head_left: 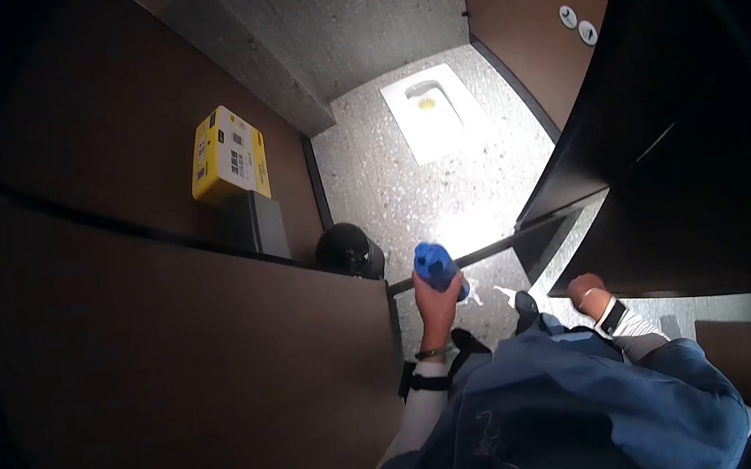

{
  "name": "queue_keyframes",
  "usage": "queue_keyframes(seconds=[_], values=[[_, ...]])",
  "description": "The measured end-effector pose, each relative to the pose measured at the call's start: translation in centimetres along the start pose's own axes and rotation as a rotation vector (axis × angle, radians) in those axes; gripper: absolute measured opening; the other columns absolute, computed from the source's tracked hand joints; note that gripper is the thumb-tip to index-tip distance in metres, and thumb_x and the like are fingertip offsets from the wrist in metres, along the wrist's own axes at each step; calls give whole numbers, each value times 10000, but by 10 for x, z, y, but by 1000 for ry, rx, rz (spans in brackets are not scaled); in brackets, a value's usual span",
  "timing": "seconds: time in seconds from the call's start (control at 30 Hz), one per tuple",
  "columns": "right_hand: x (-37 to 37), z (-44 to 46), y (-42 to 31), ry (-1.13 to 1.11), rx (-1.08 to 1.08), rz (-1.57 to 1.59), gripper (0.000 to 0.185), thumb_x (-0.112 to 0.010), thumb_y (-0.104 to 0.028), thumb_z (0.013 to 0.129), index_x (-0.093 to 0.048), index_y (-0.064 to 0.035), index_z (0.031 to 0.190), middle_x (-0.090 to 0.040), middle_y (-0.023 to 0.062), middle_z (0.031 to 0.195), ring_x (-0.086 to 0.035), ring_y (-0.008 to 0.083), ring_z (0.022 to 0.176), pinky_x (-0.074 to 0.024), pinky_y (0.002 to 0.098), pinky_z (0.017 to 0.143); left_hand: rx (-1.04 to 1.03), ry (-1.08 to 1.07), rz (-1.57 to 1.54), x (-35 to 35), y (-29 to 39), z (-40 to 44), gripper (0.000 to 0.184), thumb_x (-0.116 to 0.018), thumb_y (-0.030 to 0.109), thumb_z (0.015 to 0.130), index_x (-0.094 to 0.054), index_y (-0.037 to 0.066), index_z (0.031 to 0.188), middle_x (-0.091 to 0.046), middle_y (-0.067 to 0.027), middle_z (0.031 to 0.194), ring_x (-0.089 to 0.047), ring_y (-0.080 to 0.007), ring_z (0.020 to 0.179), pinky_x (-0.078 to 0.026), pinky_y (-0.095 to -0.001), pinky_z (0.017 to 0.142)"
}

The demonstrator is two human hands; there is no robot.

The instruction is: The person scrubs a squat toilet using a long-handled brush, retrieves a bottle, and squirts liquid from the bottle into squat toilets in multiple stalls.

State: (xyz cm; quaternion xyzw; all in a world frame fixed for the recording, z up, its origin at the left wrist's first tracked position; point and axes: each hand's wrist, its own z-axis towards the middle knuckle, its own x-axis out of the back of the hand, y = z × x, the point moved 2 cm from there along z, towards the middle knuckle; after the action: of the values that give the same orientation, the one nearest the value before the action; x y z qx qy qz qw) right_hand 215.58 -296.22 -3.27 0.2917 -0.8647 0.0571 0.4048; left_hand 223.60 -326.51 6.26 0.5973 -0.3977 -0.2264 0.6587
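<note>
My left hand (pixel 438 304) is wrapped around a blue plastic bottle (pixel 436 265), held tilted with its top pointing away from me over the stall threshold. Part of the bottle's lower body is hidden by my fingers. My right hand (pixel 586 293) is closed beside the bottom edge of the dark stall door (pixel 701 226); whether anything is inside it, or whether it touches the door, I cannot make out. Ahead, a white squat toilet (pixel 399 114) is set in the speckled floor, with a yellow patch in its bowl.
A black bin (pixel 347 245) stands by the left partition (pixel 227 370). Above it are a grey box (pixel 267 225) and a yellow-and-white box (pixel 241 157) on the wall. A raised threshold (pixel 487 250) crosses the stall entrance. White marks lie on the floor near my feet.
</note>
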Motion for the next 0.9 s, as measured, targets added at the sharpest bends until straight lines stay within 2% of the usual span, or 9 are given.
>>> queue_keyframes(seconds=[0.1,0.2,0.27,0.37,0.5,0.57,0.73,0.8,0.9], values=[[44,-28,-12,14,241,361,242,-544,-262,757,-644,-62,849,-620,167,838,-598,319,782,-474,391,712,1,-73,34,10,0,16,637,-743,136,638,-392,-3,1152,-520,-142,1061,-524,-232,960,-418,-341,843],[96,-32,-54,470,397,914,499,-607,-211,744,-426,-54,1181,-539,183,1051,-545,330,926,-440,380,797,-146,-84,315,1,8,30,623,-751,142,628,-406,4,1129,-522,-137,1043,-526,-228,946,-419,-340,832],[133,-31,-84,692,501,930,659,-655,-212,706,-334,-47,1258,-398,177,1232,-448,320,1096,-391,355,896,-49,-182,-79,-11,10,37,553,-727,101,657,-422,1,1108,-521,-123,1044,-525,-205,944,-424,-322,823],[176,-23,-118,755,601,983,738,-688,-209,680,-290,-37,1278,-389,215,1228,-413,342,1129,-357,361,928,93,-346,-332,-28,6,45,459,-660,40,723,-420,-26,1109,-513,-106,1045,-516,-168,960,-423,-292,828],[199,8,-123,819,515,1023,642,-661,-228,701,-337,-45,1224,-506,223,1077,-525,373,967,-432,375,802,32,-371,-446,-32,0,59,458,-618,62,767,-390,-40,1151,-487,-122,1083,-505,-171,977,-415,-299,844],[216,24,-119,643,421,1168,646,-660,-262,701,-340,-54,1222,-529,223,1036,-550,373,922,-447,376,768,191,-346,-268,-10,-19,79,438,-600,96,793,-396,-38,1156,-468,-129,1108,-498,-174,990,-426,-300,831],[247,112,-67,859,218,1202,658,-675,-332,684,-368,-64,1200,-586,231,900,-589,358,847,-471,377,718,428,-145,-184,41,-73,121,329,-586,122,806,-468,-21,1078,-569,-82,893,-542,-130,798,-444,-238,685],[266,146,-47,908,175,1299,663,-675,-332,690,-369,-34,1196,-576,218,954,-588,316,870,-462,354,744,488,94,-255,47,-63,135,234,-537,99,832,-478,-16,1027,-571,-57,769,-524,-104,675,-417,-207,601],[295,184,-21,896,162,1422,674,-679,-334,693,-368,2,1187,-562,203,999,-576,271,894,-449,333,774,378,23,-351,27,-51,154,178,-517,125,854,-513,9,988,-574,-64,824,-552,-126,677,-454,-233,596]])
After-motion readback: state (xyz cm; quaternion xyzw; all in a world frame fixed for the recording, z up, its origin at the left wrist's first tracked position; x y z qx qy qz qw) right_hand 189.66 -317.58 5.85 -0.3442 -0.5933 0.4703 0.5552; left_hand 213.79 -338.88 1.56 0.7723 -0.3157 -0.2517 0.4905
